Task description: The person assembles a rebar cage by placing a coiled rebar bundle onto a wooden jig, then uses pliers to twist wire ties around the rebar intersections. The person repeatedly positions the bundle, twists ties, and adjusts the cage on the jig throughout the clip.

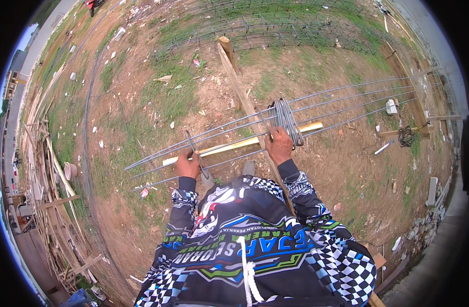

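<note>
Several long steel bars (342, 105) lie side by side across a wooden post (239, 89) and a pale wooden batten (229, 146), running from lower left to upper right. A bunch of steel stirrup loops (287, 120) is threaded around the bars near the middle. My right hand (278, 146) grips the bars just beside that bunch. My left hand (187, 165) holds a single stirrup loop (192, 146) that wraps the bars farther left. My feet show between my arms.
Bare dirt with patches of grass and litter lies all around. A welded wire mesh (275, 25) lies on the ground at the back. Stacked timber and planks (50, 204) run along the left. A coil of wire (406, 135) sits at right, near rubble (429, 220).
</note>
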`<state>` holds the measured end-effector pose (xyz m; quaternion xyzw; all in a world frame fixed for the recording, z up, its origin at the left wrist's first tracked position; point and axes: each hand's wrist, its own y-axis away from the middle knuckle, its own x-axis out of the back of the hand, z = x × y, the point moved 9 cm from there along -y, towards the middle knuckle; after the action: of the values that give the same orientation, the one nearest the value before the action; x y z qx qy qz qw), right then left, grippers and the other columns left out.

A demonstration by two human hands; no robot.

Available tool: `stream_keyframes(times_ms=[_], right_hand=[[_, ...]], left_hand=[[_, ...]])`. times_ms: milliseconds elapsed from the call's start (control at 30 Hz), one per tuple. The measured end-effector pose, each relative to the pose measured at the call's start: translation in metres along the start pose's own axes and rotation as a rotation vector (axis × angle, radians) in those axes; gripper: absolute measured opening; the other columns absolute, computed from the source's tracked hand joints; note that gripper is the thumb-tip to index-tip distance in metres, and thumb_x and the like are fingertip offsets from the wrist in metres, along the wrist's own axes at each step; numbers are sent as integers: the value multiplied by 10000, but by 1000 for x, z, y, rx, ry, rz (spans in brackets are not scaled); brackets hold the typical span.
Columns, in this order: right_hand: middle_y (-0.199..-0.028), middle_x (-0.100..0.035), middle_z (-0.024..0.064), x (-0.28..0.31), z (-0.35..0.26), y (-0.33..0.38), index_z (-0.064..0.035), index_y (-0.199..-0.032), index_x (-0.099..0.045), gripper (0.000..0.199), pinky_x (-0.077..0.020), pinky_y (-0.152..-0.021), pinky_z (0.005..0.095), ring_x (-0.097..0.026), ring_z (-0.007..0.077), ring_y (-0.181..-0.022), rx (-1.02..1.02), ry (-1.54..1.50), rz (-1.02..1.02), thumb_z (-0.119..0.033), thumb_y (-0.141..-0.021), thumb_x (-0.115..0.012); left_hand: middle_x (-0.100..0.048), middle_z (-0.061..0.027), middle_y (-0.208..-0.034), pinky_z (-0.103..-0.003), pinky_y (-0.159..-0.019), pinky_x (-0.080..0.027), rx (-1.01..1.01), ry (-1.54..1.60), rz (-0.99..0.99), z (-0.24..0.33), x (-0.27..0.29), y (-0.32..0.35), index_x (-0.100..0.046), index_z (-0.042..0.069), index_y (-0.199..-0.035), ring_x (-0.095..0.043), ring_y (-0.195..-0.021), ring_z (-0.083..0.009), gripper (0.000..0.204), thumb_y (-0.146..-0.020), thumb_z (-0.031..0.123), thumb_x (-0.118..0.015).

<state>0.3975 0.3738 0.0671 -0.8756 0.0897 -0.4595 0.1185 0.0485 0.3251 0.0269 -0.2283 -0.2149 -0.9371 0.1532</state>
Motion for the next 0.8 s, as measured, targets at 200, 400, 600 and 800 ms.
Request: stream_keyframes(times_ms=[200, 400, 600, 800], right_hand=[[-960, -606, 114, -8, 8, 0, -71, -1070, -673, 304, -500, -740, 417, -612, 310, -861, -26, -34, -61, -132, -772, -682], [-1257, -526, 136, 35, 26, -23, -105, -1251, -602, 473, -370, -984, 512, -477, 336, -1178, -109, 114, 87, -250, -811, -700], [-1424, -443, 151, 5, 49, -22, -172, -1378, -515, 514, -309, -1085, 504, -407, 366, -1301, -35, 261, 20, -320, -895, -605], [-1418, -464, 126, 31, 106, -41, -247, -1381, -525, 467, -279, -1107, 511, -399, 362, -1318, -75, 306, 42, -318, -922, -574]], left_hand=[[-687, -189, -941, -294, -384, -510, -27, -25, 31, -5, 4, -1, -631, -89, -1120, -691, -586, -202, 370, -918, 220, -638], [-709, -131, -922, -297, -552, -531, -141, -102, 136, -5, 21, 5, -664, 4, -1147, -679, -606, -177, 336, -920, 250, -643], [-714, -167, -953, -318, -631, -510, -312, -312, 145, 26, 21, 20, -694, 5, -1089, -665, -668, -205, 390, -826, 290, -734], [-710, -164, -906, -306, -590, -492, -342, -323, 157, 7, 22, 12, -689, -23, -1064, -643, -629, -194, 380, -810, 254, -749]])
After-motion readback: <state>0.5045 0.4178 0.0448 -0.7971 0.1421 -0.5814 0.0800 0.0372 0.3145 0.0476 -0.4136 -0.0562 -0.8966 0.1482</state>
